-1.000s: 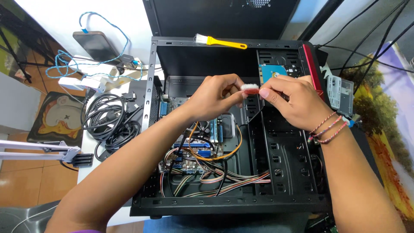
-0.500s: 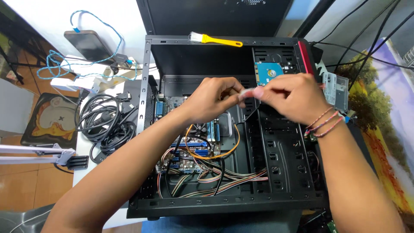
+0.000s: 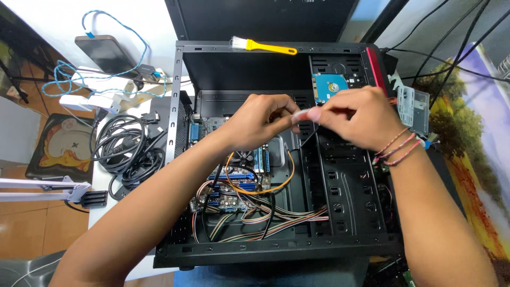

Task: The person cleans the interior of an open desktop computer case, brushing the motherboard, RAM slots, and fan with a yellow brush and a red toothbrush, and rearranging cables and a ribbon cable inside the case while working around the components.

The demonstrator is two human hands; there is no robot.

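One open computer case [image 3: 276,244] lies flat; one hard drive [image 3: 329,85] sits beyond the fingertips, one yellow-handled brush [image 3: 265,48] farther still. Two hands meet above the case. The left hand [image 3: 260,119] and right hand [image 3: 356,114] each pinch one end of one small white connector [image 3: 303,113], fingers narrow, wrists level. One orange cable [image 3: 276,186] loops below the fingers.

A brightly lit white table [image 3: 48,18] has wooden floor [image 3: 32,234] left of it, apparently parquet.
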